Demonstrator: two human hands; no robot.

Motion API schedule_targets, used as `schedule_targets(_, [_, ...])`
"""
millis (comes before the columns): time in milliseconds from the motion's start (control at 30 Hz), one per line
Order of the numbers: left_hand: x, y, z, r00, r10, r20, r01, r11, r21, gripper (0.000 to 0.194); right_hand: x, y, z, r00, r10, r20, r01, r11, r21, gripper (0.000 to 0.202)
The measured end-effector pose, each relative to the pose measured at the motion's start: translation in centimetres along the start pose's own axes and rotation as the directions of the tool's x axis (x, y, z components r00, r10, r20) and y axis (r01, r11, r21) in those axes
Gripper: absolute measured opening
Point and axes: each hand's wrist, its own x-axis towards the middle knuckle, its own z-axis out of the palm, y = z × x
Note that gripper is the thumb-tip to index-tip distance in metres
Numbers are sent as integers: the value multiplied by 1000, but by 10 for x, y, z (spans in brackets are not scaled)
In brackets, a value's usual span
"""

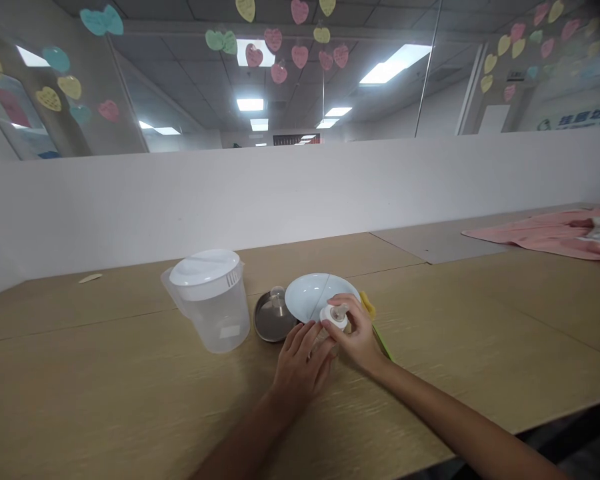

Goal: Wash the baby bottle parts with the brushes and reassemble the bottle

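1. Wood-grain laminate covers the desk (130, 400), and its near edge runs diagonally off the lower right of the view.
2. Both hands meet just in front of a pale blue bowl (310, 293).
3. Right hand (355, 333) pinches a small white cap with a clear nipple (334, 315) between thumb and fingertips, holding it at the bowl's near rim.
4. Left hand (300, 367) wraps around something below that cap; the hand hides it, so what it grasps cannot be told.
5. A round metal lid with a clear knob (273, 315) lies touching the bowl's left side.
6. A clear plastic jug with a white lid (211, 300) stands just left of the metal lid.
7. A green and yellow strip (375, 320) shows behind the right hand.
8. Bare desk lies open to the left, the right and in front of the hands.
9. A pink cloth (545, 233) lies well apart at the far right, by the white partition (300, 193).
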Motion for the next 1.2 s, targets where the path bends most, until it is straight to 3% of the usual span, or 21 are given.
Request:
schedule_targets(233, [0,0,0,999,-36,14,35,999,25,41,-4,4,1,997,-20,77,23,999,-38,21])
schedule_targets(600, [-3,-3,4,999,-22,-27,23,998,65,41,-6,12,3,995,-84,57,85,996,-8,19])
schedule_targets(933, [1,-6,-2,998,-59,20,60,997,-37,40,0,11,1,990,-123,69,127,990,-54,18])
schedule_targets(1067, [-2,-8,3,981,-193,-12,185,954,-237,40,2,6,0,974,-192,120,204,975,-92,15])
schedule_targets(1200, [-8,-6,10,910,-415,4,372,812,-449,51,-1,8,2,946,-266,187,293,946,-135,21])
